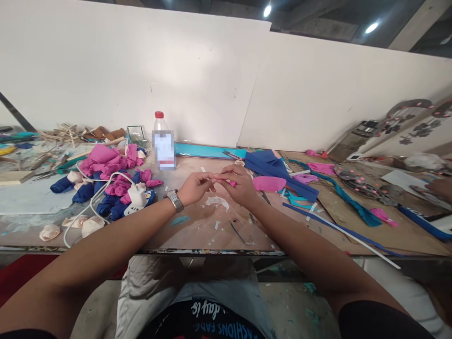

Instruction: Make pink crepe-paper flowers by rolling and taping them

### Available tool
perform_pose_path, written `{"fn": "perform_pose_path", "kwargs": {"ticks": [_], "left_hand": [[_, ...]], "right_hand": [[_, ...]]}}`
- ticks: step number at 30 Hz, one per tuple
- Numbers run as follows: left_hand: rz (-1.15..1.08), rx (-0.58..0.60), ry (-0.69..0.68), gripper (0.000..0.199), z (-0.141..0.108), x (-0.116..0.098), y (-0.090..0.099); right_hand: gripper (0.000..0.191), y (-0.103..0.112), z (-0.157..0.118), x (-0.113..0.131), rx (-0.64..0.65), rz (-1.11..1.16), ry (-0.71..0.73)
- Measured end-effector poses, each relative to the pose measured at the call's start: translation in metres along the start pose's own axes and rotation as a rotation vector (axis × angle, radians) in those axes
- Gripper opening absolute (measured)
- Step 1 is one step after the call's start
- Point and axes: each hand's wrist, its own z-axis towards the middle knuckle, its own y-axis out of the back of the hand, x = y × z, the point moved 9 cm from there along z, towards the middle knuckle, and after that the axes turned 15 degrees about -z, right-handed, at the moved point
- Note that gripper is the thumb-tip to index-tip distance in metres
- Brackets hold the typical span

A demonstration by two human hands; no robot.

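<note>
My left hand (197,187), with a metal watch at the wrist, and my right hand (238,183) meet above the middle of the table. Between their fingertips is a small pink piece (231,183), pinched by both hands; its far end is partly hidden by the fingers. Just right of my right hand lies a flat pink strip (270,184), beside folded dark blue material (270,165). A whitish smear (217,202) marks the tabletop below the hands.
Pink and blue crumpled flowers (106,162), a white plug (137,194) with its cable, and a red-capped bottle (161,125) stand left. Scissors (231,155) rest behind the hands. Blue strips and a white rod (360,239) lie right. Another person's hand (441,187) shows far right.
</note>
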Motion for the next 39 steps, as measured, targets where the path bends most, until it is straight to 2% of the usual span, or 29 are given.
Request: {"fn": "perform_pose_path", "kwargs": {"ticks": [5, 9, 15, 24, 32, 39], "left_hand": [[-0.049, -0.009, 0.014, 0.042, 0.000, 0.002, -0.001], [-0.116, -0.076, -0.005, 0.039, 0.000, 0.005, 0.004], [-0.060, -0.116, -0.014, 0.034, -0.001, 0.006, 0.008], [0.037, -0.124, -0.025, 0.026, -0.002, -0.001, 0.009], [-0.024, -0.097, -0.012, 0.017, -0.001, 0.002, 0.005], [-0.013, -0.129, 0.000, 0.014, -0.001, 0.006, 0.010]], "right_hand": [[0.016, 0.000, 0.000, 0.000, 0.003, 0.009, -0.031], [0.016, 0.005, 0.001, -0.001, -0.032, 0.009, -0.068], [0.021, 0.005, 0.001, -0.003, -0.022, 0.027, -0.106], [0.023, 0.001, -0.001, -0.003, 0.002, 0.047, -0.127], [0.023, 0.000, 0.000, -0.002, 0.022, 0.080, -0.141], [0.020, 0.000, -0.001, -0.002, 0.017, 0.080, -0.141]]}}
